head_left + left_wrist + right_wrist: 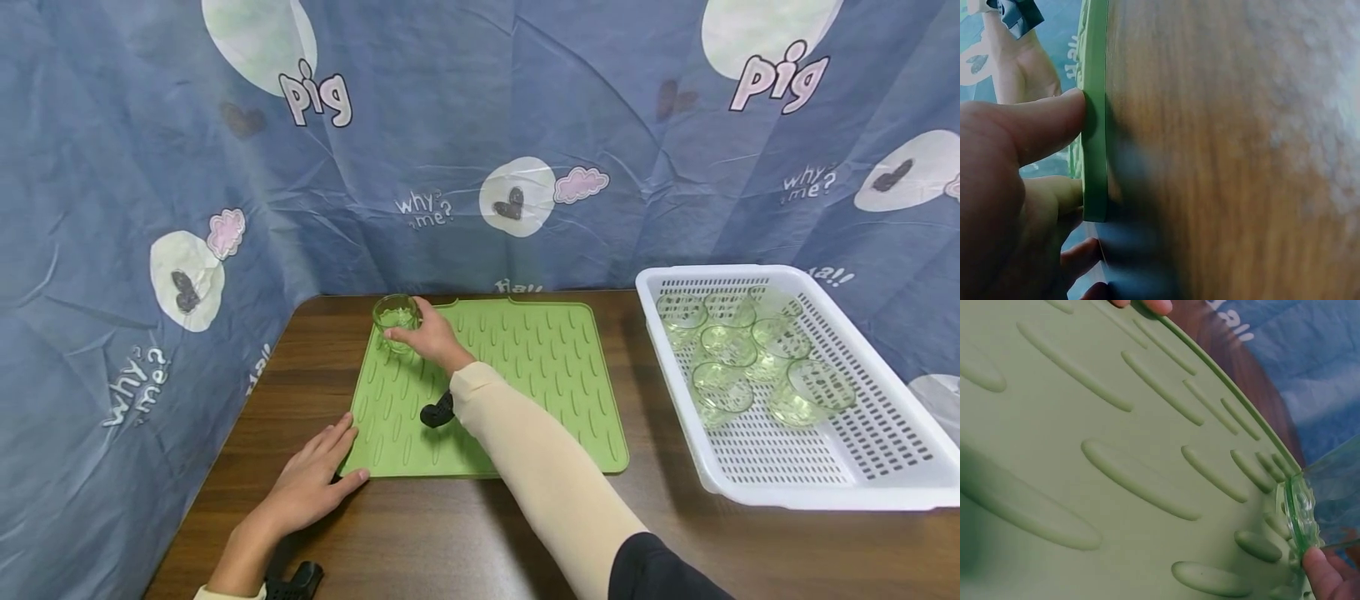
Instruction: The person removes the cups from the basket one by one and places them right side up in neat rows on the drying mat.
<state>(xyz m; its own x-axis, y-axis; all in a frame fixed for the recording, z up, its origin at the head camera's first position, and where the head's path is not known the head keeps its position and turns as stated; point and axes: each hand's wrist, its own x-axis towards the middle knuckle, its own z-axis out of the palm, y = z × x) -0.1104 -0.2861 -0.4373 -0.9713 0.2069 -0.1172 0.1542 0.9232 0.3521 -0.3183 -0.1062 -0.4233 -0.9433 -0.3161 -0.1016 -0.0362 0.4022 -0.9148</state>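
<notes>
At the far left corner of a green ridged mat [510,375], my right hand [431,333] grips a clear greenish drinking glass [395,317]. The right wrist view shows the base of the glass [1300,509] against the mat's ridges, with a fingertip beside it. My left hand [311,475] lies with fingers spread at the mat's near left corner. In the left wrist view its thumb [1054,122] touches the thick edge of the mat [1094,125], and the other fingers rest on and past the corner.
A white perforated plastic basket [795,467] stands on the right of the brown wooden table [420,533]. Several similar glasses [723,387] are grouped in its left and back part. A blue printed cloth [420,150] hangs behind and to the left of the table.
</notes>
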